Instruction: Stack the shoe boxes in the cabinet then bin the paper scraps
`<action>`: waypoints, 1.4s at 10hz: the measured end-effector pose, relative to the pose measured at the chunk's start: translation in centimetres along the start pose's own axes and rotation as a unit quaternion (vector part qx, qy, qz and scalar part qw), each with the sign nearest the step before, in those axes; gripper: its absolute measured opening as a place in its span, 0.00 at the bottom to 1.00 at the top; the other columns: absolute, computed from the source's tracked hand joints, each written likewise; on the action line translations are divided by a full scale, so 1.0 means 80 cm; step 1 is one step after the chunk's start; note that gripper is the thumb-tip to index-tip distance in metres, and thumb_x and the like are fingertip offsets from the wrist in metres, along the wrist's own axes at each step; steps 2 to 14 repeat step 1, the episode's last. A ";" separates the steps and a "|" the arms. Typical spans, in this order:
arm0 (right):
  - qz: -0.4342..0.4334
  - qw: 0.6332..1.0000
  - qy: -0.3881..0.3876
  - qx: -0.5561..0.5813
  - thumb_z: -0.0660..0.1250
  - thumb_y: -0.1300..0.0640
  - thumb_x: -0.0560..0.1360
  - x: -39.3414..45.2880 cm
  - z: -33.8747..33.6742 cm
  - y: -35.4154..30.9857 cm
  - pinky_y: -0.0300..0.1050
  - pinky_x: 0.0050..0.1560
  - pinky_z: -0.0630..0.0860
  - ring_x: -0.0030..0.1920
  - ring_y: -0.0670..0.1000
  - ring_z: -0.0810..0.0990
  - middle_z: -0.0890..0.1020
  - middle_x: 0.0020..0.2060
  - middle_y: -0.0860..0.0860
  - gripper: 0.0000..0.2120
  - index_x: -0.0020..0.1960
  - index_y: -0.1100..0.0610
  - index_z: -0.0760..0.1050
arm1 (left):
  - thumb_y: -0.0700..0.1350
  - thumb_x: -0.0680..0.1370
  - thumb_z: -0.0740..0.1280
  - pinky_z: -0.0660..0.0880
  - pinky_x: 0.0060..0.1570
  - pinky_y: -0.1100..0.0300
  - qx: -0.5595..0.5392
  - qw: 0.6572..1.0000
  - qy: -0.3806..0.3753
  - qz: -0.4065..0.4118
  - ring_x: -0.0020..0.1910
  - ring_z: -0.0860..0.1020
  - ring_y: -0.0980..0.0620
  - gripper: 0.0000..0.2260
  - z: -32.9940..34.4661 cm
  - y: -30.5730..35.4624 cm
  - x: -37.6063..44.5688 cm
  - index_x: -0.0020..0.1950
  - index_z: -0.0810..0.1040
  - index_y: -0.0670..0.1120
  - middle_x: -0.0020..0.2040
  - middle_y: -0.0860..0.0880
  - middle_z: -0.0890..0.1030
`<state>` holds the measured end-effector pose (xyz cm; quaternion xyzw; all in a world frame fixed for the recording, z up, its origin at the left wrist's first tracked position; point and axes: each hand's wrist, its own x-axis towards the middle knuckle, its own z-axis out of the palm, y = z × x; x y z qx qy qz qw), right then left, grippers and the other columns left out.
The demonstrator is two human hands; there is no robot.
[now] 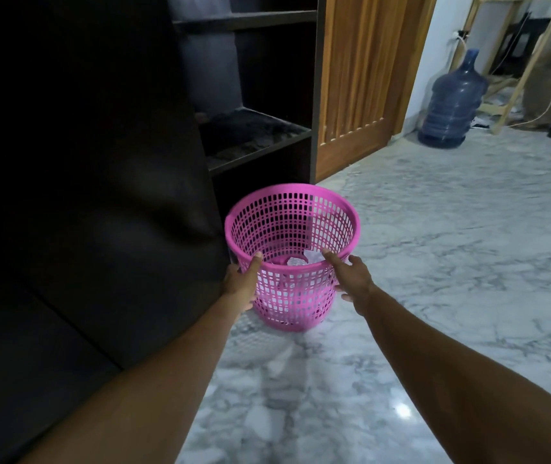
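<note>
Two hands (gripping) around bin

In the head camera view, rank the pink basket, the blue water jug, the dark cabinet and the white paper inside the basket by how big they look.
1. dark cabinet
2. pink basket
3. blue water jug, though it stands farther away, so it may really be larger
4. white paper
</note>
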<state>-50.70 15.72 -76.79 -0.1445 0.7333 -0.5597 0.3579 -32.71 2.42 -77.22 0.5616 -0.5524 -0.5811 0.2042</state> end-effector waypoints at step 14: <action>0.015 0.998 0.043 -0.036 0.72 0.37 0.75 -0.009 -0.011 0.000 0.60 0.69 0.73 0.70 0.64 0.74 0.72 0.73 0.62 0.44 0.80 0.59 0.60 | 0.61 0.81 0.66 0.79 0.53 0.50 0.037 0.999 -0.026 -0.007 0.52 0.81 0.40 0.24 -0.021 0.000 -0.017 0.67 0.70 0.46 0.60 0.45 0.77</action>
